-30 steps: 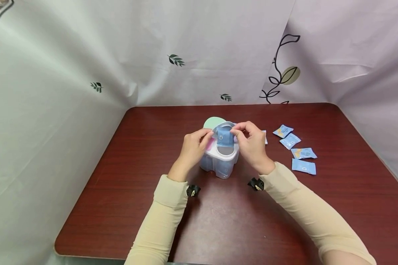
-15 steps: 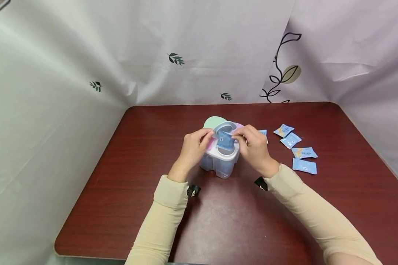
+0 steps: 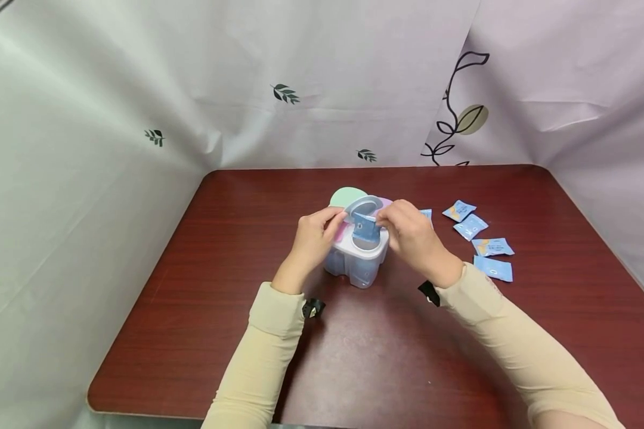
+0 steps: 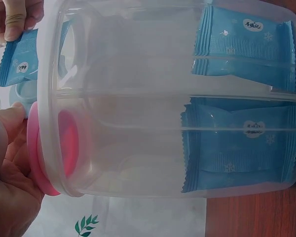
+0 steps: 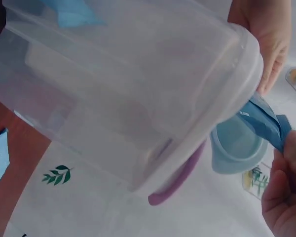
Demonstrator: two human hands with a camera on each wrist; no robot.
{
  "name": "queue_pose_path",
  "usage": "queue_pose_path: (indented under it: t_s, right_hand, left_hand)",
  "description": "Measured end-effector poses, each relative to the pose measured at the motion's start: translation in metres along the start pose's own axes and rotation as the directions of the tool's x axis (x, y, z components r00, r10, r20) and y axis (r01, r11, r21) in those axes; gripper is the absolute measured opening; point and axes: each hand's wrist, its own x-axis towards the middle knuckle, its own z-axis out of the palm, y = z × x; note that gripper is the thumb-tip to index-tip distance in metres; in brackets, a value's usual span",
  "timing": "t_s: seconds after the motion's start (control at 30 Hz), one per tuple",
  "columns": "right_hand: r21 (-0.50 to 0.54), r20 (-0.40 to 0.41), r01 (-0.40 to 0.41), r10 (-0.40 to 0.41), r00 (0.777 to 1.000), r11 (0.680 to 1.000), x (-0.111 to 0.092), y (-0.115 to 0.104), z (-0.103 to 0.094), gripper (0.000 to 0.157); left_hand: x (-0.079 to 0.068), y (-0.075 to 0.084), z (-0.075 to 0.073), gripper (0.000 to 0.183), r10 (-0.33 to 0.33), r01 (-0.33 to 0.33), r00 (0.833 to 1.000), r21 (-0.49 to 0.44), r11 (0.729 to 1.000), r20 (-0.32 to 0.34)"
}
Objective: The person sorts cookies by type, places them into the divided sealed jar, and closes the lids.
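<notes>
A translucent storage box (image 3: 354,262) with a white top and several coloured round lids stands on the table. My left hand (image 3: 312,239) pinches the raised light-blue lid (image 3: 364,204) at its edge. Between the thumb and fingers of my right hand (image 3: 413,238) is a small blue packet (image 3: 365,227), held over the round opening beneath that lid. In the left wrist view the packet (image 4: 22,58) has its lower end at the opening's rim. Through the box wall (image 4: 133,98) two more blue packets (image 4: 244,47) show at the bottom.
Several blue packets (image 3: 494,269) lie on the table (image 3: 220,268) to the right of the box, one (image 3: 426,215) partly hidden behind my right hand. White cloth (image 3: 236,71) with leaf prints stands behind the table.
My right hand has shifted slightly right and turned, and the packet has tilted over the opening. My left hand stays at the blue lid, which remains raised.
</notes>
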Motion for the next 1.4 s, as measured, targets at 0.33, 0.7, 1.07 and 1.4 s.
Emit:
queue_pose_path:
  t_s: [0.33,0.7,1.07,1.4]
  right_hand:
    - [0.007,0.085,0.014,-0.015,0.996,1.0,0.007,0.001,-0.006,0.018]
    - [0.001,0.266,0.022,-0.022,0.964,1.0,0.015,-0.004,-0.008,0.021]
    - [0.057,0.209,-0.124,0.11,0.972,0.991,0.024,-0.005,-0.015,0.016]
    - [0.075,0.102,-0.149,0.141,0.985,0.986,0.021,0.002,-0.004,0.015]
  left_hand:
    - [-0.001,-0.001,0.0,0.015,-0.006,0.006,1.0,0.01,1.0,0.003]
    - [-0.002,-0.001,-0.001,0.015,-0.01,0.01,1.0,0.004,1.0,0.003]
    - [0.0,0.0,-0.001,0.015,0.0,0.0,1.0,-0.002,1.0,0.009]
    - [0.0,0.0,-0.001,0.015,-0.008,0.008,1.0,0.003,1.0,0.019]
